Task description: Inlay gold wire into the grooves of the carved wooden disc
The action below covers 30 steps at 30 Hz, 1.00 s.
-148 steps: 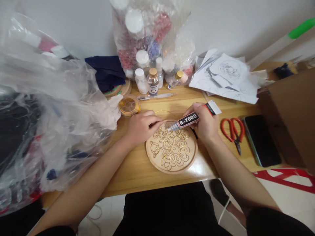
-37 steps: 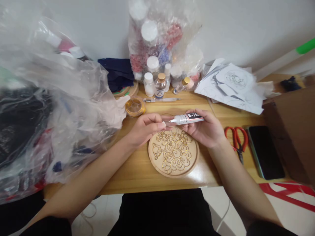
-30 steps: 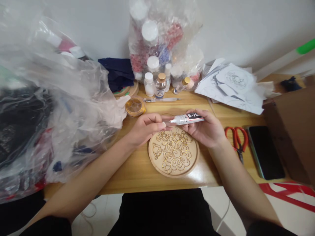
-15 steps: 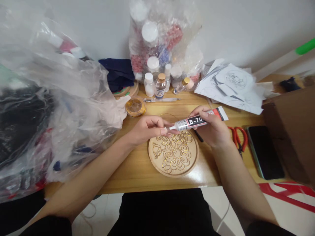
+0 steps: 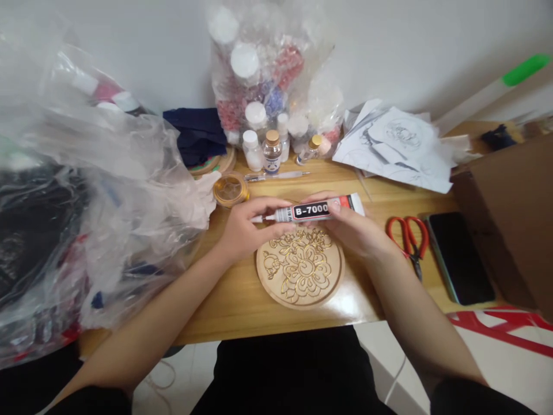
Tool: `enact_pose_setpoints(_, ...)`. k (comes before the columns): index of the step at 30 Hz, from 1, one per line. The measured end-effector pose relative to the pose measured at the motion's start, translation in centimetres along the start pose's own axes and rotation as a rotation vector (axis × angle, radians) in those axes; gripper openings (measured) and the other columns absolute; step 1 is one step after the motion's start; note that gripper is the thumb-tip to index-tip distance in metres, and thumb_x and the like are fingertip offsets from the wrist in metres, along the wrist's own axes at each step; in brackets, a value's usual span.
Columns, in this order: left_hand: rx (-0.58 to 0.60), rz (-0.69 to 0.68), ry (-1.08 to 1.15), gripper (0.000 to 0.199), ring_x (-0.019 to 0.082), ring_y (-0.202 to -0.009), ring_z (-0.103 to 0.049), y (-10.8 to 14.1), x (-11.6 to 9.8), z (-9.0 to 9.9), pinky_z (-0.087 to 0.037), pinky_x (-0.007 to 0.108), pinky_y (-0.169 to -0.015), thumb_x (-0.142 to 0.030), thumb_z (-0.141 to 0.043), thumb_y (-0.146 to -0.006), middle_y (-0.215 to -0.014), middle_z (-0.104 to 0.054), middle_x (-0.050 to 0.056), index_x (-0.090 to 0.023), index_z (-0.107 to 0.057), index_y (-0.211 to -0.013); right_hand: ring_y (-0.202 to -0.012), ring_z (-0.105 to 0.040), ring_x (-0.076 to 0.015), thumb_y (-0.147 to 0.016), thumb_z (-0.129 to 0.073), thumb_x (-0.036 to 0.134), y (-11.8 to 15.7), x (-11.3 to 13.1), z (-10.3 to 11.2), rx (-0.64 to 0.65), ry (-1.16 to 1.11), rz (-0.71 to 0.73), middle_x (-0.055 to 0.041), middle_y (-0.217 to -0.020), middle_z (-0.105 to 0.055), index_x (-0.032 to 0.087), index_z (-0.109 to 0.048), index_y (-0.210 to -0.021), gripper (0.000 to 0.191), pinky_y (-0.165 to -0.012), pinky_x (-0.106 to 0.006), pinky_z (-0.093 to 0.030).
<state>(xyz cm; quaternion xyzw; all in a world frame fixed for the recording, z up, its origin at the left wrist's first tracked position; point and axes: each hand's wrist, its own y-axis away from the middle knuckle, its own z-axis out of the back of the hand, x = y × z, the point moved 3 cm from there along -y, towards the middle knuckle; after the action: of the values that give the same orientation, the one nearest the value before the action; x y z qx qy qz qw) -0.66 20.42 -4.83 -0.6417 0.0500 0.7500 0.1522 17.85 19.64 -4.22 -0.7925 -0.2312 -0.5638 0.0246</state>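
Observation:
A white B-7000 glue tube (image 5: 311, 211) lies level between my two hands, its nozzle pointing left. My right hand (image 5: 352, 225) grips its crimped right end, thumb on the label. My left hand (image 5: 254, 227) is wrapped round the nozzle end, and a small white piece shows between its fingers at the tip. Just below the tube, a round wooden board (image 5: 305, 268) with a raised gold flower pattern rests on the table, its upper edge partly covered by the hands.
Behind stand small bottles (image 5: 272, 153), a pen (image 5: 276, 176) and a gold wire spool (image 5: 231, 190). Plastic bags (image 5: 142, 190) fill the left. On the right are papers (image 5: 397, 144), red-handled pliers (image 5: 408, 236), a phone (image 5: 461, 258) and a cardboard box (image 5: 514, 219).
My left hand has moved from the nozzle tip onto the front of the tube. The tube has shifted left and lies more level. The view has shifted slightly.

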Motion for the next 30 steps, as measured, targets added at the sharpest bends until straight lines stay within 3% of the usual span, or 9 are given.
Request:
enact_pose_setpoints(2, -0.058, -0.041, -0.099, 0.026, 0.012, -0.075, -0.068, 0.1, -0.1, 0.2, -0.055, 0.021, -0.066, -0.028, -0.076, -0.067, -0.090, -0.073, 0.002, -0.019, -0.069, -0.091, -0.081, -0.064, -0.0177, -0.076, -0.066, 0.050, 0.2, 0.4, 0.5, -0.038, 0.127, 0.061, -0.0052, -0.093, -0.068, 0.021, -0.065, -0.100, 0.037, -0.075, -0.034, -0.051)
enact_pose_setpoints(6, -0.132, -0.145, -0.272, 0.022, 0.011, -0.072, -0.066, 0.2, -0.6, 0.3, -0.053, 0.021, -0.063, -0.026, -0.073, -0.072, -0.089, -0.073, 0.002, -0.019, -0.069, -0.092, -0.105, -0.057, -0.0236, -0.073, -0.071, 0.047, 0.7, 2.4, 1.3, -0.278, 0.707, 0.489, -0.0070, -0.113, -0.062, 0.025, -0.059, -0.113, 0.047, -0.093, -0.042, -0.044)
enact_pose_setpoints(8, -0.131, -0.228, -0.372, 0.019, 0.011, -0.073, -0.065, 0.3, -0.9, 0.2, -0.052, 0.022, -0.064, -0.024, -0.071, -0.075, -0.088, -0.072, 0.002, -0.019, -0.068, -0.092, -0.113, -0.053, -0.0277, -0.071, -0.072, 0.046, 0.6, 2.5, 0.6, -0.241, 1.062, 0.619, -0.0087, -0.119, -0.060, 0.025, -0.059, -0.115, 0.050, -0.097, -0.046, -0.039)
enact_pose_setpoints(11, -0.116, -0.323, -0.464, 0.016, 0.012, -0.076, -0.065, 0.4, -1.1, -0.1, -0.052, 0.025, -0.068, -0.022, -0.069, -0.077, -0.088, -0.071, 0.002, -0.020, -0.067, -0.093, -0.106, -0.056, -0.0260, -0.082, -0.062, 0.042, 0.2, 1.7, -0.3, -0.087, 1.364, 0.655, -0.0083, -0.111, -0.065, 0.023, -0.062, -0.111, 0.034, -0.091, -0.043, -0.040)
enact_pose_setpoints(14, -0.121, -0.319, -0.472, 0.030, 0.013, -0.082, -0.065, 0.4, -0.7, -0.1, -0.053, 0.027, -0.075, -0.026, -0.073, -0.074, -0.093, -0.070, 0.003, -0.020, -0.064, -0.102, -0.095, -0.059, -0.0231, -0.089, -0.055, 0.036, -0.1, 1.4, 0.0, -0.094, 1.448, 0.651, -0.0075, -0.101, -0.068, 0.021, -0.063, -0.106, 0.024, -0.083, -0.039, -0.041)
enact_pose_setpoints(18, -0.206, -0.309, -0.479, 0.057, 0.018, -0.099, -0.063, 0.4, -0.2, 0.3, -0.055, 0.031, -0.081, -0.030, -0.074, -0.074, -0.115, -0.062, 0.008, -0.021, -0.050, -0.124, -0.091, -0.058, -0.0239, -0.086, -0.059, 0.031, 0.0, 2.2, 2.3, -0.303, 1.453, 0.588, -0.0096, -0.098, -0.066, 0.018, -0.064, -0.103, 0.022, -0.079, -0.038, -0.044)
enact_pose_setpoints(24, -0.198, -0.488, -0.812, 0.030, 0.019, -0.103, -0.061, 0.6, -0.3, -0.1, -0.054, 0.035, -0.087, -0.008, -0.051, -0.085, -0.106, -0.064, 0.009, -0.016, -0.056, -0.113, -0.082, -0.056, -0.0232, -0.081, -0.059, 0.024, -0.1, 1.6, 5.1, -0.481, 1.431, 0.441, -0.0100, -0.091, -0.060, 0.018, -0.066, -0.093, 0.014, -0.073, -0.037, -0.047)
enact_pose_setpoints(27, -0.124, -0.532, -0.894, 0.027, 0.019, -0.097, -0.062, 0.7, 0.1, -0.4, -0.054, 0.035, -0.087, -0.003, -0.047, -0.084, -0.101, -0.066, 0.009, -0.014, -0.060, -0.103, -0.082, -0.055, -0.0250, -0.079, -0.060, 0.021, -0.2, 1.2, 5.2, -0.513, 1.462, 0.411, -0.0114, -0.090, -0.059, 0.016, -0.066, -0.092, 0.015, -0.074, -0.040, -0.047)
enact_pose_setpoints(30, -0.110, -0.507, -0.919, 0.026, 0.018, -0.094, -0.063, 0.7, 0.4, -0.5, -0.054, 0.035, -0.084, -0.004, -0.046, -0.084, -0.098, -0.067, 0.008, -0.014, -0.062, -0.101, -0.088, -0.054, -0.0270, -0.080, -0.061, 0.025, -0.2, 1.3, 4.2, -0.549, 1.459, 0.490, -0.0127, -0.093, -0.060, 0.015, -0.066, -0.094, 0.018, -0.078, -0.043, -0.046)
